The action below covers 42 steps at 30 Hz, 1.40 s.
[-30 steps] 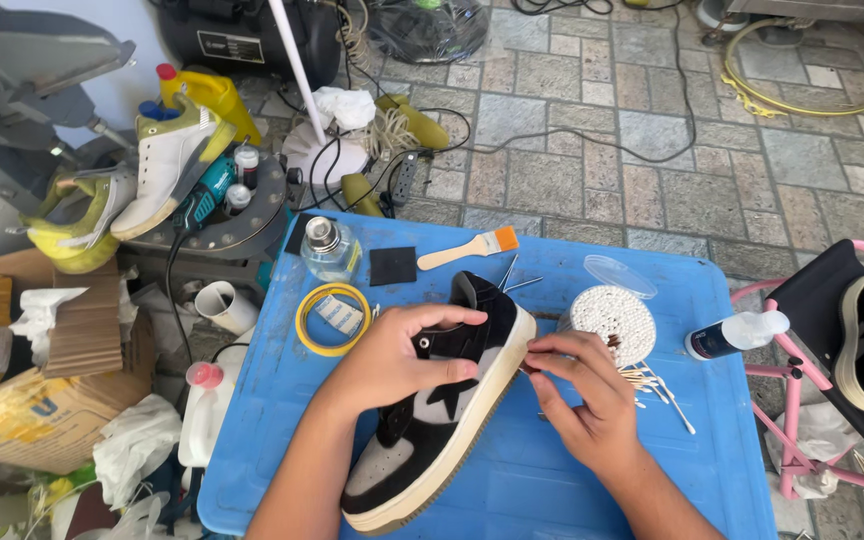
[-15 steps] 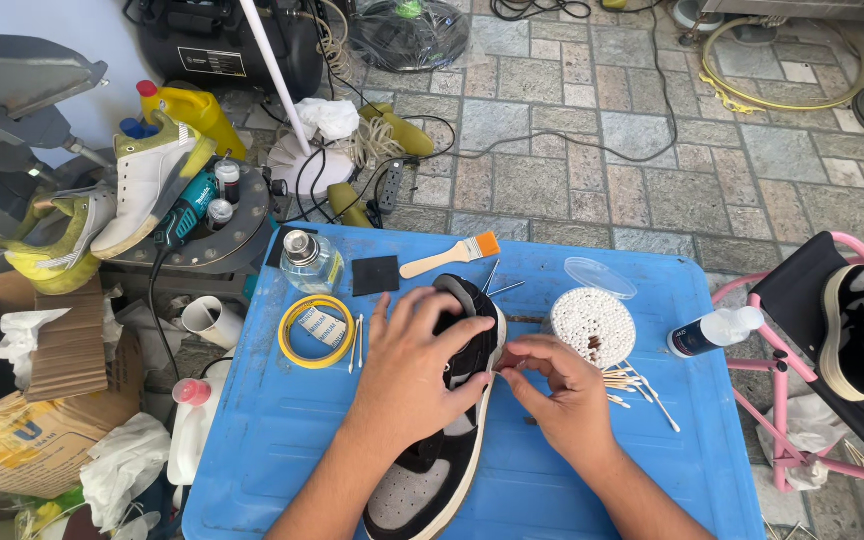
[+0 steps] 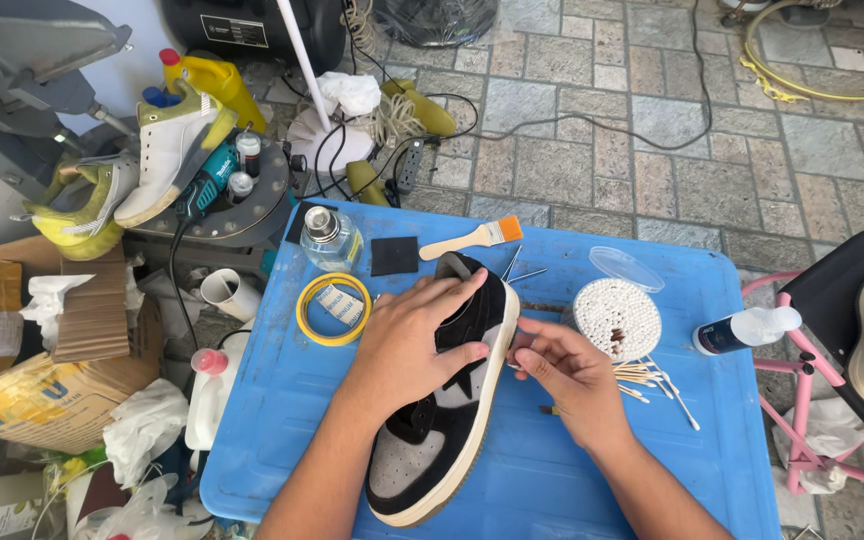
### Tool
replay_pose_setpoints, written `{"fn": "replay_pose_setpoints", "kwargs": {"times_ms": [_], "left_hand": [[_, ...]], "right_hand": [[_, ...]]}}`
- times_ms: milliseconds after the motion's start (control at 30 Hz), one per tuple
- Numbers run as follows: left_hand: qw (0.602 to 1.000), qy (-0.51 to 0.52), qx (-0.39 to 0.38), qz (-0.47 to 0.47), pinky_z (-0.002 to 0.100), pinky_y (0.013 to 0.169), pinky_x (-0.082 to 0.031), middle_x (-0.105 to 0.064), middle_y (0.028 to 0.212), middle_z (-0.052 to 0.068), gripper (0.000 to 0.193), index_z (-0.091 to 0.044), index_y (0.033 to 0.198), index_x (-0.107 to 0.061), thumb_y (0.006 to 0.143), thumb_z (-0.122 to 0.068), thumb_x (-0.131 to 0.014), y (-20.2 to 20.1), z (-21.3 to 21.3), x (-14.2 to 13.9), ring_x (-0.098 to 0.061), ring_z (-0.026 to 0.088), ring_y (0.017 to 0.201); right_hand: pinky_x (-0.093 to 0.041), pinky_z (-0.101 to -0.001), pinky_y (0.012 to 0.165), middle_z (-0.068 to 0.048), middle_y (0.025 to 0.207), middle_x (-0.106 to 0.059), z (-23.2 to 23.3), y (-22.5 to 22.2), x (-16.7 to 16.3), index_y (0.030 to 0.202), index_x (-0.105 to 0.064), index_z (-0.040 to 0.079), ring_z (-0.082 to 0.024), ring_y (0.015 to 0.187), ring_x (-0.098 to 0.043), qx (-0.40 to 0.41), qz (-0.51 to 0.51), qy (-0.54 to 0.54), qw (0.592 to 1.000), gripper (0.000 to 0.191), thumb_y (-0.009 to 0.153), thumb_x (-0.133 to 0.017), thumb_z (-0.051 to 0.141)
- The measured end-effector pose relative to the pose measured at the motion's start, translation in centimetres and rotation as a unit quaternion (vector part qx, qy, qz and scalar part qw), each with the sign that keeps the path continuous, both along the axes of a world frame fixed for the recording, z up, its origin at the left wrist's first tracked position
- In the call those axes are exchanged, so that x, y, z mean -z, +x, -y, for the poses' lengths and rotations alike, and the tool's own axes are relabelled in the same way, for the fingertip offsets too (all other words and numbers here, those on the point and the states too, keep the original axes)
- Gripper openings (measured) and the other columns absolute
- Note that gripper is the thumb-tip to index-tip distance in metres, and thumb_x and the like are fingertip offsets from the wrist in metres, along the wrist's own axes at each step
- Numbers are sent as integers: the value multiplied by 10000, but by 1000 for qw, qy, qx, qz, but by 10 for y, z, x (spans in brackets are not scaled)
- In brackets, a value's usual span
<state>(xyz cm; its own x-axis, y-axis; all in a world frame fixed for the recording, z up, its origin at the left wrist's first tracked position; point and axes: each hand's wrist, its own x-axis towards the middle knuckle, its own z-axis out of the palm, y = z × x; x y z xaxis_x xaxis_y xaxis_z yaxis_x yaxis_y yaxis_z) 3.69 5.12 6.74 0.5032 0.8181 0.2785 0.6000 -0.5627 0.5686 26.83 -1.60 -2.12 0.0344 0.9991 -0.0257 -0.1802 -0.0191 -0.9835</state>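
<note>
A black and grey sneaker point(image 3: 452, 400) with a cream sole lay on its side near the middle of the blue plastic table point(image 3: 282, 400), toe pointing away from the person and heel towards the near edge. The left hand point(image 3: 414, 340) was spread flat over the black upper, fingers apart and pressing down, pinning the shoe rather than wrapping round it. The right hand point(image 3: 567, 375) sat just beside the sole edge with thumb and fingers drawn together as if pinching something thin; what it held, if anything, was too small to tell. The shoe looked light, with a soft, suede-like upper that would give under the palm and a firmer rubber sole, so the sole rim and heel seemed the steadier places to grip, while the nap might mark easily. Just right of the shoe stood a round tub of cotton swabs point(image 3: 617, 318), its clear lid point(image 3: 625, 268) behind it and loose swabs point(image 3: 652, 380) scattered nearby. A spray bottle point(image 3: 747, 330) lay further right. Towards the far edge were a small paintbrush point(image 3: 472, 238), a black square pad point(image 3: 393, 256), a glass bottle point(image 3: 329, 238) and a yellow tape roll point(image 3: 333, 309). Beyond the table's left side, white and yellow sneakers point(image 3: 162, 150) rested on a cluttered stand.
</note>
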Motion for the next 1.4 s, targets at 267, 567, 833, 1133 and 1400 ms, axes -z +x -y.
{"fn": "replay_pose_setpoints", "kwargs": {"times_ms": [267, 567, 833, 1133, 1400], "left_hand": [[1000, -9, 12, -16, 510, 960, -431, -651, 1347, 49, 816, -228, 1506, -499, 774, -413, -807, 1, -1, 0, -570, 386, 1294], [1000, -3, 28, 11, 457, 860, -458, -677, 1212, 10, 630, -305, 1404, -625, 800, -362, -798, -2, 0, -1, -651, 245, 1120], [999, 16, 5, 39, 441, 833, -465, -693, 1135, 1, 380, -335, 1153, -778, 782, -407, -820, 1, 0, 0, -650, 212, 1058], [1000, 15, 7, 20, 448, 810, -463, -692, 1110, -10, 376, -323, 1145, -781, 773, -362, -816, 6, 0, -1, -648, 225, 1055], [999, 0, 14, 29, 458, 808, -471, -683, 1093, -5, 389, -320, 1179, -771, 794, -357, -808, 2, -4, -1, -653, 244, 1035]], "right_hand": [[-575, -299, 699, -117, 954, -728, -12, -6, -9, 1139, -619, -55, -159, 798, -680, -7, -11, -15, 1000, 189, 975, -633, 37], [-518, -259, 553, -106, 854, -692, -21, -14, -23, 1153, -547, -32, -120, 646, -629, 1, 38, -21, 999, 166, 1016, -594, 49], [-492, -218, 548, -79, 874, -698, -21, -20, -27, 1127, -539, -10, -74, 663, -624, 12, 50, 16, 999, 137, 1009, -604, 16], [-460, -198, 540, -70, 849, -704, -11, -18, -23, 1064, -562, 7, -55, 645, -601, -19, 97, 27, 995, 108, 987, -638, 4], [-464, -191, 561, -46, 858, -708, -1, -30, -14, 1020, -599, 20, -39, 672, -601, 29, 104, 42, 993, 55, 1001, -647, 38]]}}
